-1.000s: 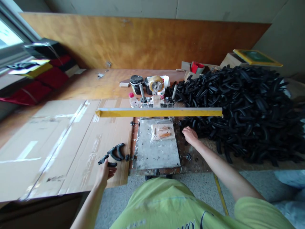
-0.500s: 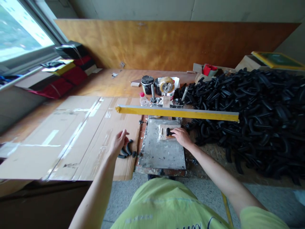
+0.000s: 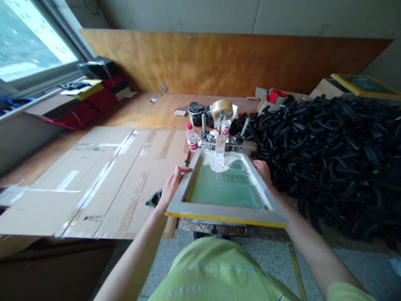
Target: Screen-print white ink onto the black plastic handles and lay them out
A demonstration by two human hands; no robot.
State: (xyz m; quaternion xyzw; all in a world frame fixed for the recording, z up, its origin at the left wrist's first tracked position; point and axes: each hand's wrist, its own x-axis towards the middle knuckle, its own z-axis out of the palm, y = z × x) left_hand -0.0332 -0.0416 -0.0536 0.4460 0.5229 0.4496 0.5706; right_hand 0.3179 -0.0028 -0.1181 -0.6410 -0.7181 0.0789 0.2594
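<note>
A wooden screen-printing frame (image 3: 219,211) with green mesh lies lowered over the metal printing plate in front of me. A smear of white ink (image 3: 221,163) sits at its far end near the hinge clamp (image 3: 221,144). My left hand (image 3: 173,184) grips the frame's left rail. My right hand (image 3: 262,171) holds the right rail. Black curved plastic parts (image 3: 154,198) lie on the cardboard just left of the frame, partly hidden by my left wrist.
A huge heap of black curved parts (image 3: 332,146) fills the right side. Behind the frame stand a small bottle (image 3: 191,138), black ink tubs (image 3: 196,113) and a tape roll (image 3: 222,109). Flattened cardboard (image 3: 94,179) covers the left of the bench. Red and black stacks (image 3: 94,96) lie by the window.
The frame, raised edge-on before, has swung down flat over the plate. My right hand left the plate and my left hand left the black parts; both now hold the frame's rails.
</note>
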